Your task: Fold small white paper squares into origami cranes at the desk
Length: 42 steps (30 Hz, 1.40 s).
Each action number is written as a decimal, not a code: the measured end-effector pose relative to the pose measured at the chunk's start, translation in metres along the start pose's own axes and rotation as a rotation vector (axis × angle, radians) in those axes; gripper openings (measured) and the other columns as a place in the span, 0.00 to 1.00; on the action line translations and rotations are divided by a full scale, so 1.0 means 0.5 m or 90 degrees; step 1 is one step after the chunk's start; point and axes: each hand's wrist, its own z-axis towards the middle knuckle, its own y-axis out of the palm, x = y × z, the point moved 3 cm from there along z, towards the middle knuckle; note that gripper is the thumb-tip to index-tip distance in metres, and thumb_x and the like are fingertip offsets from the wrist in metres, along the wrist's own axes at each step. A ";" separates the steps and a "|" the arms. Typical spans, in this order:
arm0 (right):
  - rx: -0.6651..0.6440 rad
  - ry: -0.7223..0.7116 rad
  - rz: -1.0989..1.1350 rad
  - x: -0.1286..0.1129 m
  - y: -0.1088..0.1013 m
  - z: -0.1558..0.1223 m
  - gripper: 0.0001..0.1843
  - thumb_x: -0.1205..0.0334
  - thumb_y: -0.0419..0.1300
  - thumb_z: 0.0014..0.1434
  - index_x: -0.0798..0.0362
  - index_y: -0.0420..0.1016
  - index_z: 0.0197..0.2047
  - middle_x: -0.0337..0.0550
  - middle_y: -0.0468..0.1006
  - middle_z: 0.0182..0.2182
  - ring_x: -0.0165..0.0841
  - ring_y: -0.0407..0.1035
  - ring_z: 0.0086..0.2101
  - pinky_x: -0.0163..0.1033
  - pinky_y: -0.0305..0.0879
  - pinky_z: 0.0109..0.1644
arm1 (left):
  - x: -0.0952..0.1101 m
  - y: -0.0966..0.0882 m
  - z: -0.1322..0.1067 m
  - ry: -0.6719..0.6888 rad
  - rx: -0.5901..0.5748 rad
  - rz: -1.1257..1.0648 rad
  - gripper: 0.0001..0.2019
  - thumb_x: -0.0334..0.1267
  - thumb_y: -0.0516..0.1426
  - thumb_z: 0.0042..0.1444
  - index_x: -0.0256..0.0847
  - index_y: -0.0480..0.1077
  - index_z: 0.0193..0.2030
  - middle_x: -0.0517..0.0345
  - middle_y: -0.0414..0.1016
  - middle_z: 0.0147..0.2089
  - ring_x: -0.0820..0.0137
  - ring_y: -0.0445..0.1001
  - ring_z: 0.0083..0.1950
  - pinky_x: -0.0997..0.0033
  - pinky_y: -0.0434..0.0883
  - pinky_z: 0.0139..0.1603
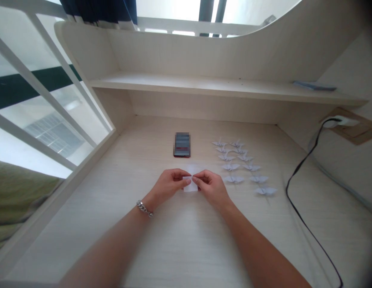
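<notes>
My left hand (pixel 169 186) and my right hand (pixel 211 188) meet above the pale wooden desktop (pixel 186 240). Between their fingertips they pinch a small folded sheet of white paper (pixel 189 185), and their fingers hide part of it. A metal chain bracelet (pixel 144 208) circles my left wrist. Just beyond my hands lies a dark smartphone (pixel 182 145), its screen blurred out. To the right of my right hand stand several pale paper origami cranes (pixel 234 179) in rows, not touching my hands.
A built-in shelf (pixel 204 85) spans the back of the desk and holds flat bluish paper (pixel 315 85). A black cable (pixel 297 178) runs along the desk's right side from a wall plug (pixel 339 122). White window railings (pixel 45 92) border the left.
</notes>
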 end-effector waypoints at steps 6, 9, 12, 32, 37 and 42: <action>-0.050 0.089 0.156 0.007 0.018 0.000 0.15 0.57 0.66 0.43 0.54 0.73 0.35 0.38 0.75 0.22 0.29 0.69 0.23 0.35 0.67 0.27 | 0.008 0.000 -0.002 0.000 0.044 -0.001 0.11 0.40 0.63 0.43 0.34 0.74 0.31 0.55 0.74 0.26 0.74 0.69 0.25 0.75 0.66 0.26; -0.048 0.136 0.181 0.008 0.018 0.001 0.14 0.57 0.68 0.39 0.56 0.73 0.28 0.38 0.74 0.21 0.28 0.69 0.21 0.34 0.67 0.25 | 0.010 -0.002 -0.001 -0.007 0.030 -0.019 0.11 0.39 0.63 0.42 0.33 0.74 0.31 0.56 0.74 0.25 0.74 0.68 0.25 0.76 0.66 0.26; -0.051 0.156 0.187 0.003 0.017 0.001 0.13 0.58 0.68 0.38 0.56 0.73 0.26 0.38 0.74 0.22 0.27 0.67 0.21 0.33 0.66 0.24 | 0.006 0.000 -0.001 -0.013 0.009 -0.029 0.11 0.38 0.63 0.42 0.33 0.74 0.32 0.55 0.74 0.27 0.73 0.70 0.26 0.75 0.67 0.26; -0.027 0.054 0.206 -0.017 0.014 -0.012 0.05 0.66 0.66 0.41 0.52 0.80 0.27 0.39 0.77 0.21 0.28 0.67 0.22 0.34 0.68 0.24 | 0.028 0.001 -0.013 0.058 0.011 -0.027 0.03 0.31 0.62 0.43 0.35 0.75 0.28 0.56 0.75 0.27 0.73 0.70 0.30 0.75 0.65 0.32; -0.019 0.030 0.191 -0.022 0.011 -0.014 0.05 0.67 0.66 0.41 0.51 0.80 0.26 0.40 0.77 0.22 0.28 0.67 0.22 0.35 0.68 0.24 | 0.031 0.002 -0.013 0.085 -0.004 -0.019 0.02 0.31 0.61 0.44 0.35 0.75 0.28 0.56 0.74 0.28 0.73 0.69 0.30 0.75 0.65 0.31; -0.101 0.082 0.263 -0.027 0.010 -0.016 0.07 0.61 0.66 0.44 0.54 0.79 0.29 0.40 0.74 0.21 0.28 0.67 0.23 0.35 0.69 0.26 | 0.036 0.004 -0.019 0.107 -0.023 -0.002 0.04 0.33 0.61 0.46 0.35 0.74 0.28 0.55 0.74 0.28 0.73 0.69 0.30 0.75 0.65 0.31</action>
